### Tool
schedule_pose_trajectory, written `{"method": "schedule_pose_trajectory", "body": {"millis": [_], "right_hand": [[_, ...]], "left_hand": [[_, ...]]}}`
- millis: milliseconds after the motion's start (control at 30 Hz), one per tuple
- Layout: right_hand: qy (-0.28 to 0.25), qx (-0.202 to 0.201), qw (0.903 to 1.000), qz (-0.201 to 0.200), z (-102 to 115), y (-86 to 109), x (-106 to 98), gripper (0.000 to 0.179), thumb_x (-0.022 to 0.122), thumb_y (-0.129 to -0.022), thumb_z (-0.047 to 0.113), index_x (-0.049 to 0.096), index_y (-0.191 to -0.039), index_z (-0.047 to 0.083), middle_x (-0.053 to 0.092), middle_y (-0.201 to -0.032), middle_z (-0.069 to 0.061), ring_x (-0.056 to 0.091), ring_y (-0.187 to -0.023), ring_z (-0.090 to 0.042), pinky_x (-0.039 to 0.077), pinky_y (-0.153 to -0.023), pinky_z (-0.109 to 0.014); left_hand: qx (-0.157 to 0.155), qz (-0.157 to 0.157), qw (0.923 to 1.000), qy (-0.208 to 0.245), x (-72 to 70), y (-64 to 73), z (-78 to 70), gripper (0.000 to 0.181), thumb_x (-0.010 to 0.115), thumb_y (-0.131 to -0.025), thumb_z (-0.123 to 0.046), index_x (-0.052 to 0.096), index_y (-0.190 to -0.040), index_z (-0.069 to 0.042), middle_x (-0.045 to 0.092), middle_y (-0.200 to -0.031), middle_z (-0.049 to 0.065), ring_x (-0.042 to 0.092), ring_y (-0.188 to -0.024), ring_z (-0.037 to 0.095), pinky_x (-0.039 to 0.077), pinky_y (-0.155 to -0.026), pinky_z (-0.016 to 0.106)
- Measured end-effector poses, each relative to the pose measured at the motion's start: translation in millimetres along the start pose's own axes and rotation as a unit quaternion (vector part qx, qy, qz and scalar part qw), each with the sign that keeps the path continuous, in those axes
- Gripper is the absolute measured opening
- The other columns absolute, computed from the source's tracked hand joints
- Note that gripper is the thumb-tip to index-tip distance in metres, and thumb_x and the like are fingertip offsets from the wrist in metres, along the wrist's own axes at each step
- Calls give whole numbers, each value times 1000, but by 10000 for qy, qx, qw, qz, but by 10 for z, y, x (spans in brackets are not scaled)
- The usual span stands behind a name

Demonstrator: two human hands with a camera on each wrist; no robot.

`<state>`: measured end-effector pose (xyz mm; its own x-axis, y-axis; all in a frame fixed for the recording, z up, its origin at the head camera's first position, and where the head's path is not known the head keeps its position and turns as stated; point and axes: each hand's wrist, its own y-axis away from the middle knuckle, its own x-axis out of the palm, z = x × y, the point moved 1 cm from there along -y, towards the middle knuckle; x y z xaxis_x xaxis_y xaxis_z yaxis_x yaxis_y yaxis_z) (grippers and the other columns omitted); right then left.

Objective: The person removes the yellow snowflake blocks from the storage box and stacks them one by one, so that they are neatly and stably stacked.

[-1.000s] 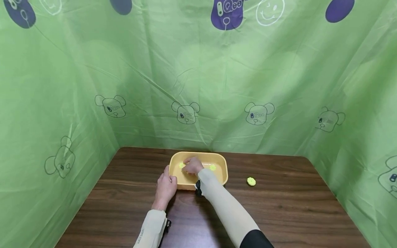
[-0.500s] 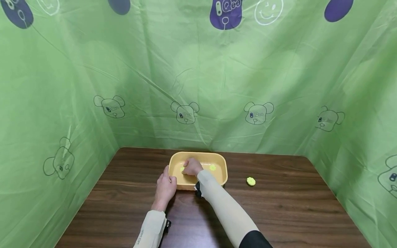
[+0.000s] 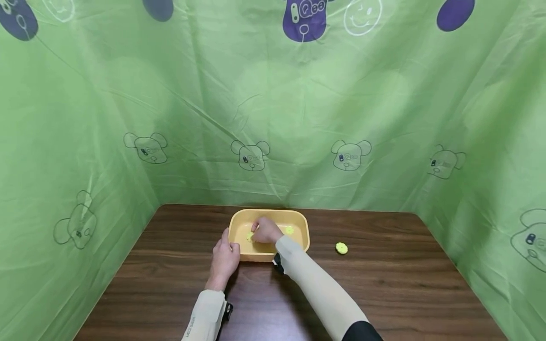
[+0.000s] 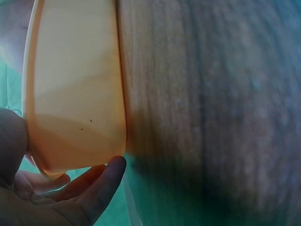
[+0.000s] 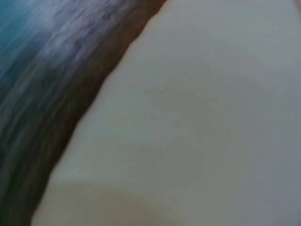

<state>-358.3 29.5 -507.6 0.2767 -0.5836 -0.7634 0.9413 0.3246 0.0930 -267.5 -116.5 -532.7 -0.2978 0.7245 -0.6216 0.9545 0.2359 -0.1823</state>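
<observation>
A yellow plastic tub [image 3: 266, 257] stands near the table's far edge. My left hand [image 3: 224, 258] grips its near left corner; in the left wrist view the thumb and fingers [image 4: 101, 188] close around the tub wall [image 4: 77, 84]. My right hand [image 3: 266, 231] reaches down into the tub, its fingers curled at a small yellow-green flower-shaped piece [image 3: 250, 237] on the tub floor. The fingertips are partly hidden behind the hand. A similar piece [image 3: 289, 230] lies in the tub right of that hand. The right wrist view shows mostly a pale sleeve [image 5: 188, 117].
Another yellow-green flower-shaped piece [image 3: 341, 248] lies on the dark wooden table [image 3: 384, 284], right of the tub. A green printed curtain [image 3: 273, 104] surrounds the table at the back and both sides.
The piece at my right fingers has shifted toward the tub's near side. My right wrist has turned slightly and moved a little right relative to the tub. My left hand keeps its grip.
</observation>
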Motion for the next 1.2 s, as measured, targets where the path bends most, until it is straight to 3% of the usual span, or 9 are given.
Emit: {"method": "schedule_pose_trajectory", "body": {"millis": [233,367,500,700,900,1067,1200], "right_hand": [[-394,-503,9979,-92,9,111,-215,15,79,-82,9,73,-95,6,69,-83,-1,60,-73,-10,50,-68,-25],[-600,-812,9947,-213,-23,198,-430,16,77,-85,12,74,-99,4,72,-85,-4,63,-76,-11,52,-71,-26],[-858,-842,9914,-507,-119,310,-691,13,77,-86,12,75,-97,6,72,-85,-4,64,-77,-13,52,-69,-26],[-971,-624,9885,-978,-351,483,-1070,12,76,-90,19,77,-99,11,74,-89,-3,66,-82,-16,53,-71,-29],[-1015,-435,9882,-1064,-747,680,-1406,18,73,-93,21,76,-106,9,75,-96,-9,68,-85,-22,56,-71,-32],[-1000,121,9870,-1254,-1176,887,-1631,20,69,-95,17,75,-110,5,71,-93,-13,64,-78,-22,54,-66,-34],[-882,515,9897,-1002,-1445,1032,-1690,19,66,-98,16,75,-108,3,70,-87,-12,62,-72,-19,52,-64,-31]], "left_hand": [[9,33,10000,46,-19,-5,16,59,46,-95,-11,39,-152,3,59,-130,34,62,-115,49,50,-93,59],[6,39,10000,7,-11,-18,37,59,45,-95,-12,39,-153,1,59,-131,33,61,-116,49,49,-94,59],[-19,130,9999,-2,-7,-31,55,60,45,-95,-12,37,-154,-1,58,-134,32,59,-120,49,48,-97,59],[-28,171,9998,22,-4,-35,50,61,45,-95,-12,37,-154,0,57,-136,32,58,-122,49,47,-98,59],[-54,233,9997,23,-9,-27,21,61,44,-95,-12,37,-154,0,56,-137,33,58,-123,49,47,-99,59],[6,204,9998,67,-6,-24,4,60,45,-94,-12,38,-153,1,56,-137,33,58,-122,48,47,-99,59],[19,114,9999,62,-16,-38,10,60,45,-94,-11,39,-152,1,58,-135,33,59,-121,48,47,-99,59]]}}
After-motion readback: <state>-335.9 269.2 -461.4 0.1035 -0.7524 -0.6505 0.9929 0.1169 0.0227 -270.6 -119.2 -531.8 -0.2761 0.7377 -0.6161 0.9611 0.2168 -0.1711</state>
